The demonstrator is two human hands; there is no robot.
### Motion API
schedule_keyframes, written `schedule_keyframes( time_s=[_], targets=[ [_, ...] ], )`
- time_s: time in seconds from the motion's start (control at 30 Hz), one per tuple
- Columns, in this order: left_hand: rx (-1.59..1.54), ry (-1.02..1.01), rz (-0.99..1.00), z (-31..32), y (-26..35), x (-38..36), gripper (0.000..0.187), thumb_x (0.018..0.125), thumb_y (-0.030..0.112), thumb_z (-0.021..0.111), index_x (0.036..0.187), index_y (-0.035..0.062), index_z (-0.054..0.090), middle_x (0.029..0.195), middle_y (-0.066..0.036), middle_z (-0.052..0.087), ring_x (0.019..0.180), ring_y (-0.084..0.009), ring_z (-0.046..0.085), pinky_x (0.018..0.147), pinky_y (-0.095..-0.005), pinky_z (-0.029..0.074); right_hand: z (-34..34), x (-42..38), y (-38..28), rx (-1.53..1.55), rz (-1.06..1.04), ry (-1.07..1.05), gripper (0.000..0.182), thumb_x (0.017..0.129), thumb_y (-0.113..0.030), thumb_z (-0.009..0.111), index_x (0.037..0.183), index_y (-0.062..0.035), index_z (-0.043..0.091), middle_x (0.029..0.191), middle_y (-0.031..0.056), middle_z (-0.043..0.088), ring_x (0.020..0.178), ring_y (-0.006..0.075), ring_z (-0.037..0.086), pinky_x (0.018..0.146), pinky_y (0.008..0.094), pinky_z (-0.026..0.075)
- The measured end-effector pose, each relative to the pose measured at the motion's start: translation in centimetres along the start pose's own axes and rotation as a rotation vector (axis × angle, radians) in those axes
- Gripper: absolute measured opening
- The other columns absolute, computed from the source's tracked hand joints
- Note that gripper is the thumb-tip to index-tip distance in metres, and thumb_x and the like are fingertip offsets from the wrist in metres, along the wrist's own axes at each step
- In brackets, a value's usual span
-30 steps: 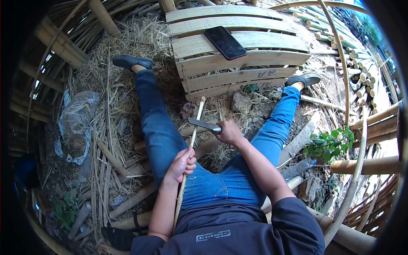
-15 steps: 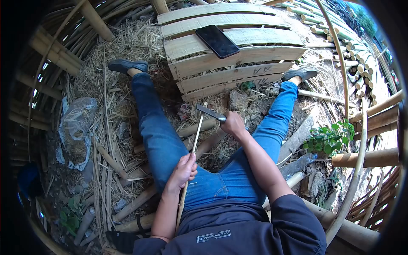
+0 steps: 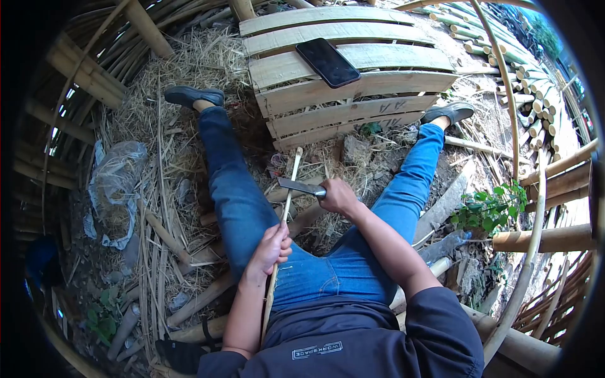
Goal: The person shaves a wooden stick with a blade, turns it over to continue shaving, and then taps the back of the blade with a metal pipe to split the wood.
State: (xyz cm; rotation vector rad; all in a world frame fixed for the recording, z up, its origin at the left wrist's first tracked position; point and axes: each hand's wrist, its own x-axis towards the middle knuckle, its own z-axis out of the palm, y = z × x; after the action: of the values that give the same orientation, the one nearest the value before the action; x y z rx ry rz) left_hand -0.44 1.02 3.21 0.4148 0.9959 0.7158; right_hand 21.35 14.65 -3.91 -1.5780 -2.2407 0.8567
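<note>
My left hand [image 3: 271, 247] is closed around a thin bamboo strip [image 3: 292, 179], whose lower length runs back along my forearm to my waist. The strip points up and away between my legs, its pale tip beyond the blade. In my right hand [image 3: 339, 196] is a knife [image 3: 301, 187], gripped by its handle. Its broad metal blade points left and lies across the strip, above my left hand. Whether the edge bites into the strip cannot be made out.
A slatted wooden crate [image 3: 353, 85] stands ahead between my feet, with a phone [image 3: 328, 62] on top. Straw [image 3: 195, 66] and bamboo pieces litter the ground. A plastic bag [image 3: 118, 189] lies left, a leafy plant [image 3: 490, 208] grows right, and cut bamboo poles [image 3: 532, 94] are stacked far right.
My right hand has drawn the knife down the strip, toward my left hand and slightly left. More of the strip's tip shows above the blade. The left hand keeps its hold.
</note>
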Motion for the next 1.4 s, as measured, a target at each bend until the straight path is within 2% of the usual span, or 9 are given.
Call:
schedule_keyframes(
  time_s=[0.1,0.23,0.37,0.57,0.7,0.8,1.1,1.2,1.4],
  targets=[
    [0.037,0.037,0.018,0.5,-0.3,-0.2,0.031,0.106,0.040,0.041,0.084,0.0176,0.039,0.059,0.008,0.029,0.043,-0.0006,0.023,0.035,-0.0187,0.016,-0.1,0.4,0.5,-0.016,-0.046,0.098,0.014,0.070,-0.014,0.064,0.075,-0.0022,0.069,0.074,0.0240,0.066,0.074,0.0424,0.066,0.073,0.0494,0.053],
    [0.089,0.035,-0.005,1.3,-0.6,-0.6,0.030,0.106,0.039,0.041,0.085,0.0180,0.039,0.059,0.008,0.029,0.043,-0.0005,0.023,0.035,-0.0187,0.017,-1.5,1.7,1.9,0.009,0.172,0.133,0.018,0.069,-0.015,0.065,0.081,-0.0051,0.074,0.079,0.0229,0.069,0.079,0.0405,0.068,0.079,0.0481,0.054],
    [0.048,-0.002,-0.028,1.5,-0.2,-0.5,0.030,0.106,0.037,0.041,0.085,0.0174,0.039,0.059,0.008,0.029,0.043,-0.0004,0.023,0.036,-0.0185,0.017,-1.7,1.5,2.0,-0.062,0.200,0.205,0.018,0.071,-0.017,0.064,0.082,-0.0056,0.074,0.079,0.0226,0.069,0.079,0.0407,0.068,0.080,0.0493,0.054],
    [-0.110,-0.125,0.015,-0.2,0.9,-0.5,0.031,0.107,0.038,0.040,0.084,0.0166,0.040,0.059,0.009,0.024,0.045,-0.0005,0.019,0.036,-0.0181,0.014,-2.0,0.6,1.7,0.101,0.067,0.186,0.016,0.071,-0.016,0.064,0.081,-0.0079,0.074,0.076,0.0230,0.067,0.077,0.0409,0.067,0.078,0.0491,0.054],
    [-0.127,-0.194,-0.021,-0.2,0.9,-0.4,0.031,0.107,0.038,0.039,0.084,0.0178,0.040,0.059,0.009,0.025,0.044,-0.0001,0.019,0.036,-0.0182,0.014,-1.5,-0.4,-0.2,0.055,-0.077,0.181,0.013,0.068,-0.014,0.064,0.076,-0.0069,0.071,0.072,0.0225,0.066,0.073,0.0417,0.066,0.075,0.0491,0.054],
    [-0.063,-0.139,0.001,0.0,0.9,-0.7,0.031,0.107,0.039,0.039,0.084,0.0180,0.039,0.060,0.009,0.025,0.044,0.0001,0.019,0.036,-0.0183,0.014,-0.5,0.2,0.3,0.030,-0.046,0.110,0.013,0.067,-0.013,0.063,0.075,-0.0065,0.070,0.073,0.0223,0.066,0.073,0.0413,0.066,0.075,0.0491,0.053],
    [-0.020,-0.063,-0.007,1.0,1.0,-1.3,0.031,0.107,0.040,0.037,0.084,0.0182,0.039,0.059,0.010,0.024,0.044,0.0005,0.018,0.035,-0.0179,0.012,-1.4,0.5,0.0,-0.055,0.005,0.181,0.014,0.066,-0.015,0.064,0.074,-0.0049,0.070,0.076,0.0218,0.067,0.077,0.0405,0.067,0.076,0.0492,0.054],
    [-0.012,-0.105,-0.056,1.0,0.5,-1.3,0.031,0.107,0.039,0.037,0.085,0.0178,0.039,0.059,0.010,0.024,0.044,0.0006,0.018,0.036,-0.0178,0.012,-2.1,1.3,1.1,-0.064,0.127,0.252,0.015,0.067,-0.016,0.064,0.075,-0.0043,0.071,0.076,0.0230,0.067,0.077,0.0408,0.067,0.076,0.0490,0.054],
    [-0.072,-0.153,-0.093,0.7,0.4,-0.7,0.032,0.107,0.039,0.037,0.084,0.0175,0.040,0.059,0.010,0.024,0.045,0.0005,0.017,0.036,-0.0171,0.013,-2.4,1.0,2.1,-0.016,0.130,0.267,0.018,0.070,-0.016,0.062,0.078,-0.0039,0.073,0.075,0.0254,0.067,0.076,0.0417,0.068,0.079,0.0489,0.055]
  ],
)
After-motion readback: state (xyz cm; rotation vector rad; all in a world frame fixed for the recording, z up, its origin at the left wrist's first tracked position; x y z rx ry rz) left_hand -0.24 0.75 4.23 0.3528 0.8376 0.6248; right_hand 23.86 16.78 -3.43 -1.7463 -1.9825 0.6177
